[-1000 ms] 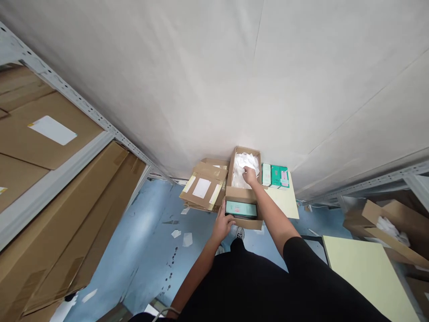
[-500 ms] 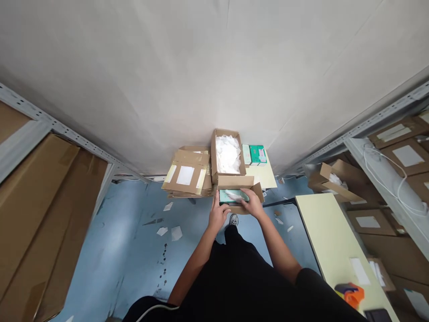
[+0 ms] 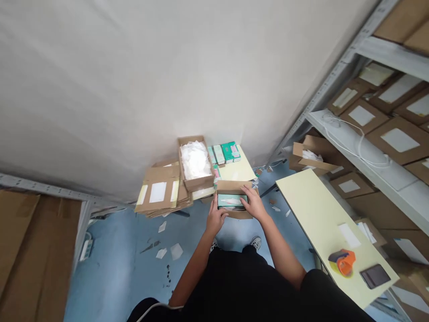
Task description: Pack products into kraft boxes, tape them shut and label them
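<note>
Head cam: both hands (image 3: 233, 212) at opp. ends of small open carton (image 3: 238, 215).

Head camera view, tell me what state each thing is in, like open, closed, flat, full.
small carton: open, teal box inside
left hand: holding the carton's side
right hand: fingers at the carton's right end
larger carton: open, full of white paper
cardboard stack: flattened
shelf carton: open
smartphone: lying flat, screen dark
</note>
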Motion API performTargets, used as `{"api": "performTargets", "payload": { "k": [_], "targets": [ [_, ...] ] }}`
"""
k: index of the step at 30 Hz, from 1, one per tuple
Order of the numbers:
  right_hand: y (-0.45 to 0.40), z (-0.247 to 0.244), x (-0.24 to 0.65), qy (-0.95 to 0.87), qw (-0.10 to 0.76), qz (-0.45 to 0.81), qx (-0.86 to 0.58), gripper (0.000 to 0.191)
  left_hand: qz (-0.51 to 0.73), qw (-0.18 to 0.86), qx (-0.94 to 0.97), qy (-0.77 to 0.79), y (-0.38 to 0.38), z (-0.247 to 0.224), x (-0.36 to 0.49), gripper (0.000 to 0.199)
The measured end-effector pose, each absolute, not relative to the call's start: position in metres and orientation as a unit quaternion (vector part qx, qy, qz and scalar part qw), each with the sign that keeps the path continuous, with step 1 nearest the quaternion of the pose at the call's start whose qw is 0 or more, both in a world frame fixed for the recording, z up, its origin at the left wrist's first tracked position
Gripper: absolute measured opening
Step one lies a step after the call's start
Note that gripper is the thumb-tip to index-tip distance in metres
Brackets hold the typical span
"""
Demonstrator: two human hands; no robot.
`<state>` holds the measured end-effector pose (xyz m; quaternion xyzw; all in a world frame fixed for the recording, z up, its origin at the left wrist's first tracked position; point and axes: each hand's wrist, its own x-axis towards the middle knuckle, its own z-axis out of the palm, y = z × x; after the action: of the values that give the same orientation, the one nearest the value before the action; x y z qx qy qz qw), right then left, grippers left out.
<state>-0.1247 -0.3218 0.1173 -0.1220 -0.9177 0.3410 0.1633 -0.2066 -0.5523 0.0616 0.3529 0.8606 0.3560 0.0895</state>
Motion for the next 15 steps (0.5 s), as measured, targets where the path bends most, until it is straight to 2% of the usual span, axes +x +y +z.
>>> {"api": "performTargets", "payload": {
  "k": [6,15],
  "targets": [
    [-0.224,0.114,-0.022,-0.888,0.221,0.335,-0.223,0.044,0.331,0.105,0.447,0.824,-0.436,0.067,-0.174,0.012],
    [-0.100,0.113,0.143,-0.824,0.310,0.253,-0.402,0.045,0.292,0.136,0.601,0.731,-0.253,0.078,-0.096,0.013]
  ]
}}
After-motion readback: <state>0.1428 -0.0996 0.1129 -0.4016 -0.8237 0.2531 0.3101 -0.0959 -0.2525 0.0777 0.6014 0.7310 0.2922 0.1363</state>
